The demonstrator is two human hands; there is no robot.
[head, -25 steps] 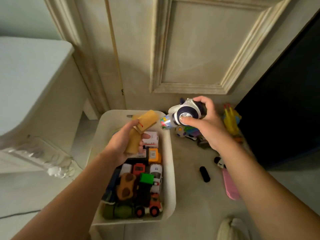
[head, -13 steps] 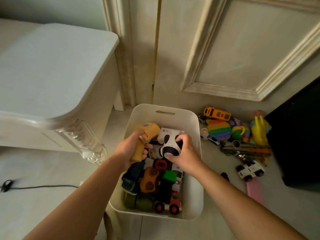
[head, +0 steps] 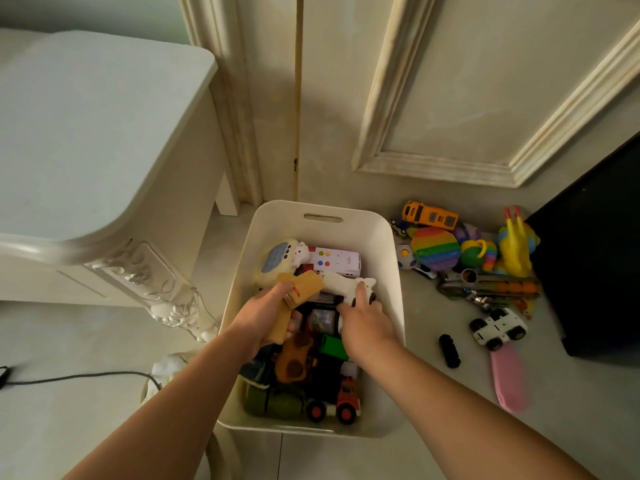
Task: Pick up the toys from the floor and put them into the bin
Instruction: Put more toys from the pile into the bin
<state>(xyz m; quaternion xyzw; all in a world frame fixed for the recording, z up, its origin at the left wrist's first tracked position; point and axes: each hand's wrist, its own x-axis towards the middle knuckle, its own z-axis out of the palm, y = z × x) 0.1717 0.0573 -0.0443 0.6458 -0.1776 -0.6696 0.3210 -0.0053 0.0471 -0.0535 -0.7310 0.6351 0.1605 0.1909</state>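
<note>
White plastic bin [head: 388, 244]: on the floor by the door, handle slot in far wall, crowded with toys.
Left hand [head: 265, 315]: inside the bin, fingers wrapped around a tan block toy [head: 298, 294], top end sticking out past the thumb.
Right hand [head: 365, 322]: inside the bin too, fingertips pressed on a white toy [head: 341, 284] lying across the pile; whether it grips or only touches, cannot tell.
Bin contents: cream phone toy [head: 277, 261] at far left, white console toy [head: 334, 259] beside it, green block [head: 332, 346], red truck [head: 341, 403] at near edge.
Floor right of bin: orange bus [head: 429, 214], rainbow pop toy [head: 434, 249], yellow toy [head: 516, 249], white car [head: 498, 329], black cylinder [head: 449, 351], pink strip [head: 507, 381].
Left of bin: white carved table [head: 86, 140], dark cable [head: 76, 377] on the floor.
</note>
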